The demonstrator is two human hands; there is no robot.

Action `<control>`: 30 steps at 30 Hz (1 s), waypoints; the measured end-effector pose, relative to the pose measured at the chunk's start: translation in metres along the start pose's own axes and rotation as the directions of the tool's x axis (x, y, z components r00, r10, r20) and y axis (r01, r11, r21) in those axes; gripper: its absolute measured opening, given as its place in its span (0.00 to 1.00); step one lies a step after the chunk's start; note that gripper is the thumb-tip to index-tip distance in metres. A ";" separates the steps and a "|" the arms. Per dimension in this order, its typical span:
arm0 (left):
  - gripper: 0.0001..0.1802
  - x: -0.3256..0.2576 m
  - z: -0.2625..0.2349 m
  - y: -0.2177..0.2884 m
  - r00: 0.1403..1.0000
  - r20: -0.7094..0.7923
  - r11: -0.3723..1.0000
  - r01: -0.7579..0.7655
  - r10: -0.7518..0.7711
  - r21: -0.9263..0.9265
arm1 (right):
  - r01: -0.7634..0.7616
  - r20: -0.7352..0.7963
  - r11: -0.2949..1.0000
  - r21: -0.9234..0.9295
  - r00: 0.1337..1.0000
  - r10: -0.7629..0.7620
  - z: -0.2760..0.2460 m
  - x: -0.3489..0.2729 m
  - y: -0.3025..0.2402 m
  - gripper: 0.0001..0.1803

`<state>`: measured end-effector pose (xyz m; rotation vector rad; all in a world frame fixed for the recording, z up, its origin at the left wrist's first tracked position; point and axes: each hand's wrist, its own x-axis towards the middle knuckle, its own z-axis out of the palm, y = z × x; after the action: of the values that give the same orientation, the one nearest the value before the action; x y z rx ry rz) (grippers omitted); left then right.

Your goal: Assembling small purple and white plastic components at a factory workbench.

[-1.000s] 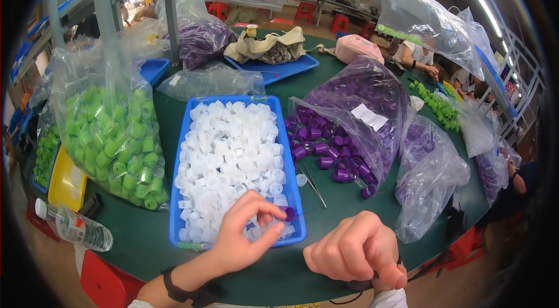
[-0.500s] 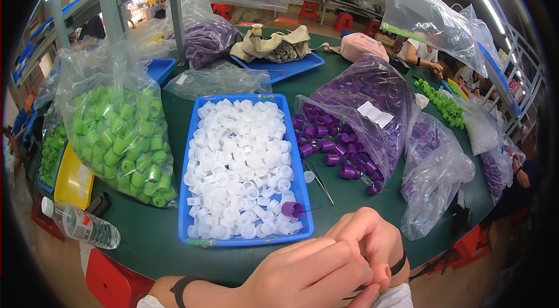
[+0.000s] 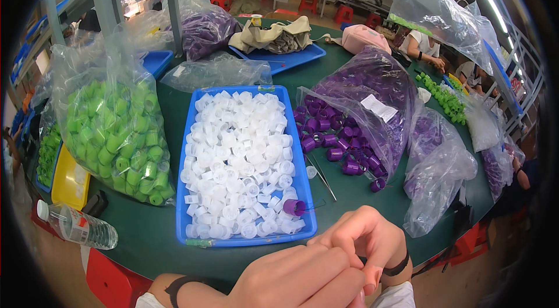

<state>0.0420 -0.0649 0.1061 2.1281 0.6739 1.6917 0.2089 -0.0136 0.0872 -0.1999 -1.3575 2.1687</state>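
Observation:
Both of my hands meet at the table's near edge, fingertips pressed together. My left hand point(image 3: 297, 279) is closed, its back toward the view. Curled against it, my right hand point(image 3: 372, 241) is closed too, thumb and forefinger pinched. A small dark bit shows between the fingers, but what they hold is hidden. Just ahead is a blue tray point(image 3: 181, 191) full of translucent white caps point(image 3: 239, 156). One purple cap point(image 3: 294, 207), with a thin dark wire sticking out, lies at its near right corner. Metal tweezers point(image 3: 322, 179) rest right of the tray, beside a loose clear cap point(image 3: 311, 172).
Purple caps point(image 3: 349, 148) spill from a large clear bag point(image 3: 372, 87) at right. A bag of green caps point(image 3: 116, 145) stands left, near a yellow tray point(image 3: 71, 183) and a water bottle point(image 3: 78, 227). Crumpled plastic point(image 3: 439, 174) lies far right. A co-worker's hand point(image 3: 434, 62) is beyond.
My hands stay together and have shifted slightly, the left fingers now covering more of the right thumb. The view has tilted a little; the tray and bags stand as before.

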 end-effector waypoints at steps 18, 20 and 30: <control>0.11 0.002 -0.001 0.000 0.987 0.098 0.958 0.150 -0.129 -0.246 | -0.216 0.007 0.959 0.186 0.976 0.218 0.005 -0.008 -0.003 0.37; 0.10 0.001 -0.004 -0.006 0.982 0.171 0.946 0.129 -0.080 -0.299 | -0.296 -0.034 0.935 0.195 0.951 0.308 0.010 -0.004 -0.009 0.38; 0.10 0.008 -0.001 0.008 0.967 0.109 0.875 0.255 -0.230 -0.412 | -0.193 0.045 0.979 0.071 0.981 0.190 -0.001 -0.003 0.010 0.40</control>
<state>0.0436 -0.0669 0.1172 1.7020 0.4781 1.4746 0.2082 -0.0177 0.0772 -0.2722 -1.3223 2.3892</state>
